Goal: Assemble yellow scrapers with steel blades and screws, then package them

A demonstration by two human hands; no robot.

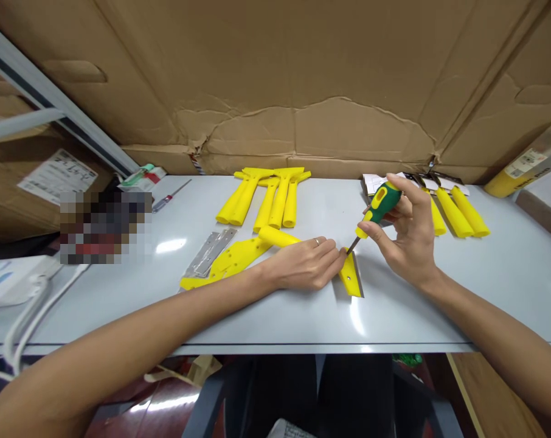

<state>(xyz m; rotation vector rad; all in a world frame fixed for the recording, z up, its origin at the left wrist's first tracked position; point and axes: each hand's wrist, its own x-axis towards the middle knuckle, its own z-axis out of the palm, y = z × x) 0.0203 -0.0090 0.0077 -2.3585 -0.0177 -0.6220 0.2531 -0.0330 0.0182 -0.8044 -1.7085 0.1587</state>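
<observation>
My left hand (307,263) is closed around a yellow scraper (350,278) lying on the table, its handle sticking out to the left and its bladed head to the right. In my right hand (410,237) is a green and yellow screwdriver (381,204), tilted, with its tip down at the scraper head beside my left fingertips. Whether the tip sits in a screw is hidden. A screw shows lower on the head. Left of my left hand lie flat yellow plates (239,258) and metal blades (210,252).
Several yellow scraper handles (241,204) lie at the back. More scrapers (455,213) with dark heads rest at right. A second screwdriver (170,196) lies at left, near a blurred patch. Cardboard (325,73) walls the back; a yellow cylinder (526,161) leans at far right.
</observation>
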